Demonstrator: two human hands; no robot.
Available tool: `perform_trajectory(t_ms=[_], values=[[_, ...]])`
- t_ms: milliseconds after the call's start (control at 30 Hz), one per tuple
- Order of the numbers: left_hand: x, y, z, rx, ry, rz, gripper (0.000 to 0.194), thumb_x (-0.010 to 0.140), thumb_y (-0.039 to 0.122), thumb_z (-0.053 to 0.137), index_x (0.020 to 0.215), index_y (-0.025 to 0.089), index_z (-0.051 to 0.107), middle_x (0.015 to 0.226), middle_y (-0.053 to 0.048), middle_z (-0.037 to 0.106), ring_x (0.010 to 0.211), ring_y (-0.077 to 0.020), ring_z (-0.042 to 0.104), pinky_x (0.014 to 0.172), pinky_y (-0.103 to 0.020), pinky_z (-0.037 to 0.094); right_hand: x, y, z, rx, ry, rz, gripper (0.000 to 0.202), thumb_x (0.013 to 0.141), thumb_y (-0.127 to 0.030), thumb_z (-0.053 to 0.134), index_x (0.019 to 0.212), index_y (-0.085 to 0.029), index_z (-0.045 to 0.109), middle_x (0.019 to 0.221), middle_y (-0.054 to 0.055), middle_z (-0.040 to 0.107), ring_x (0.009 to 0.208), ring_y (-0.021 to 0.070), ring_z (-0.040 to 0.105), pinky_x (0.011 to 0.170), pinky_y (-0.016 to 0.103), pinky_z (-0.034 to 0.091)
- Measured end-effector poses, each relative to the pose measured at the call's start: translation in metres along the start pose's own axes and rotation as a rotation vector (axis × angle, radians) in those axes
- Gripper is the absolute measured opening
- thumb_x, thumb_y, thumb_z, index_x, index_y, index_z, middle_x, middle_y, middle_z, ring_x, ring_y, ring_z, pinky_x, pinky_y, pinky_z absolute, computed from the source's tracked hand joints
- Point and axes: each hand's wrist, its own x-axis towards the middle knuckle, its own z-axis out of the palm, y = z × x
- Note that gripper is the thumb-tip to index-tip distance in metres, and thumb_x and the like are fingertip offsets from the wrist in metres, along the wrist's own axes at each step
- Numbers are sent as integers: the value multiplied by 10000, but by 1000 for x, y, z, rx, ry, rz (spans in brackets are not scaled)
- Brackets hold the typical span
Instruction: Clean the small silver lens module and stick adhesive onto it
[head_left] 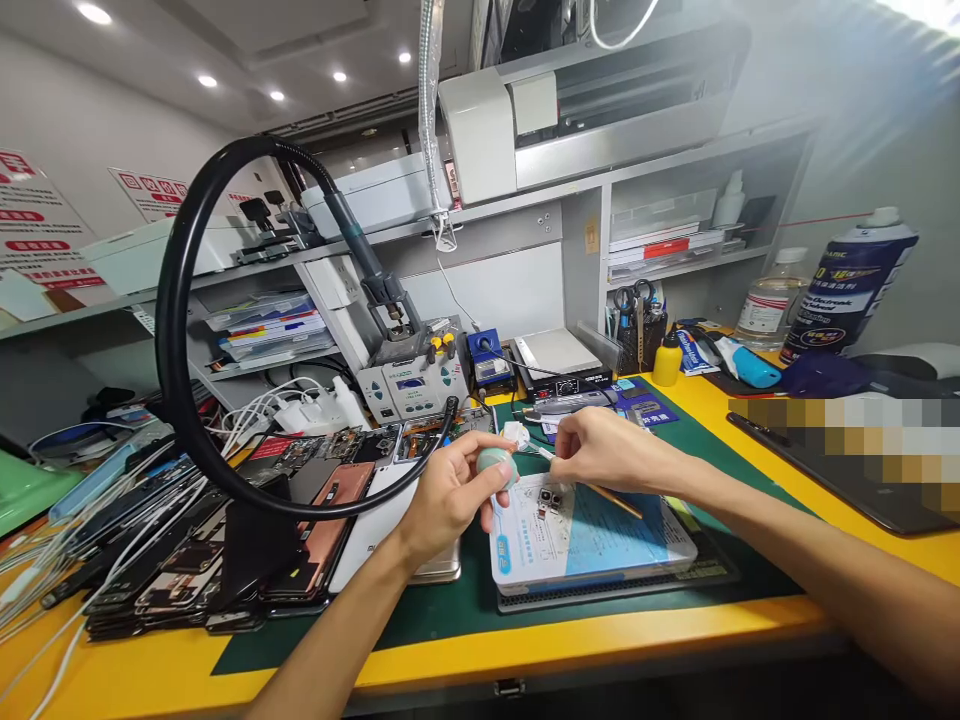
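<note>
My left hand (pixel 454 490) is closed around a small, rounded, pale green object (pixel 495 467), its thumb lying across it. Just above those fingers is a small white piece (pixel 516 433); I cannot tell whether it belongs to the green object. My right hand (pixel 600 450) pinches a slim stick (pixel 616 500) with a brown handle that slants down to the right. The stick's pale end points at the white piece. Below both hands lies a blue and white box (pixel 622 545) with small dark square parts (pixel 550 498) on top.
Stacked phones and phone parts (pixel 277 540) crowd the left, under a looped black hose (pixel 176 300). Behind stand a soldering station (pixel 491 358) and a grey control unit (pixel 412 390). A yellow bottle (pixel 667 360), spray can (pixel 847 285) and dark slab (pixel 810 465) are at right.
</note>
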Motion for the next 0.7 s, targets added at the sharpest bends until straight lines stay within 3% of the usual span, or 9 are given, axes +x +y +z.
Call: perform_trajectory(t_ms=[267, 400, 500, 600, 700], values=[[-3, -1, 2, -27, -35, 1, 316, 867, 369, 678, 1065, 130, 620, 646, 1, 651, 388, -68, 509, 398, -180, 402, 7, 8, -7, 518, -94, 24, 146, 732, -276, 686, 784, -165, 606, 671, -11, 642, 576, 107, 546, 515, 203, 387], [-3, -3, 3, -54, -56, -15, 324, 862, 372, 685, 1068, 130, 620, 724, -33, 693, 402, -61, 500, 383, -175, 404, 11, 12, -14, 796, -139, 76, 205, 754, -251, 685, 933, -174, 622, 569, -58, 593, 401, 65, 448, 388, 169, 310], [-3, -2, 2, -61, -70, -33, 342, 843, 368, 707, 1068, 125, 620, 772, -60, 714, 450, -75, 521, 371, -169, 410, 15, 17, -18, 990, -145, 143, 142, 764, -217, 603, 880, -148, 647, 493, -42, 563, 341, 82, 452, 310, 167, 288], [-1, -1, 0, -49, -72, -49, 382, 810, 372, 743, 1073, 122, 625, 822, -81, 722, 552, -112, 573, 358, -161, 420, 18, 22, -21, 1157, -113, 182, 196, 820, -189, 500, 890, -121, 670, 550, 28, 644, 461, 141, 620, 356, 184, 435], [1, 0, -3, 14, -73, -42, 363, 791, 386, 762, 1014, 122, 652, 754, -46, 680, 547, -112, 565, 340, -155, 415, 19, 24, -24, 1242, -105, 213, 274, 849, -114, 424, 949, -84, 678, 730, 109, 745, 681, 202, 742, 499, 243, 575]])
